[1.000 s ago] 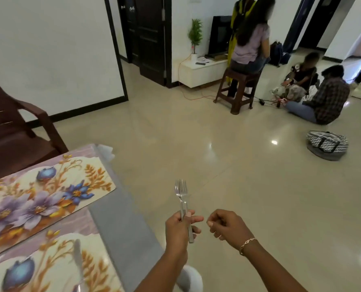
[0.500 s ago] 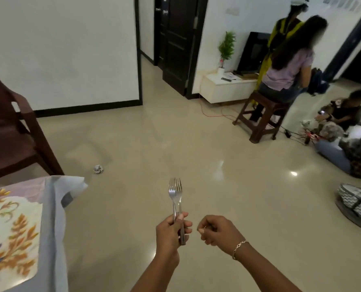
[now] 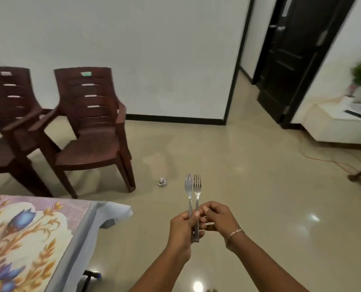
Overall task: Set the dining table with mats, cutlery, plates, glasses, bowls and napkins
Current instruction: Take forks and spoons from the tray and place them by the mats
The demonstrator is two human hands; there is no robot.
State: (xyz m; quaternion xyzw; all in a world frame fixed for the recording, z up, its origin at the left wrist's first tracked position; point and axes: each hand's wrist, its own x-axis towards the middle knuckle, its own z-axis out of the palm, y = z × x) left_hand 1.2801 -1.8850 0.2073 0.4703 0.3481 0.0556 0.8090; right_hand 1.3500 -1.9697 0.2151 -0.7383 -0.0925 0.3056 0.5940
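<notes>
Currently the left hand (image 3: pixel 182 228) has its fingers curled round the handles of two slim silver metal forks (image 3: pixel 193 186), held upright side by side with the tines up. The right hand (image 3: pixel 219 218), with a thin gold chain bracelet (image 3: pixel 235 232) at the wrist, has its curled fingertips (image 3: pixel 205 209) against the right-hand fork's handle; I cannot tell whether they pinch it. At 11 o'clock from the hands a small crumpled paper ball (image 3: pixel 162 181) lies on the glossy beige tiled floor (image 3: pixel 249 186). At 8 o'clock is the grey-clothed table corner (image 3: pixel 80 239), with a floral placemat of blue flowers and gold leaves (image 3: pixel 17 239) on it. Two dark brown plastic armchairs (image 3: pixel 93 127) stand at 10 o'clock, and a black door (image 3: pixel 291 60) at 1 o'clock.
</notes>
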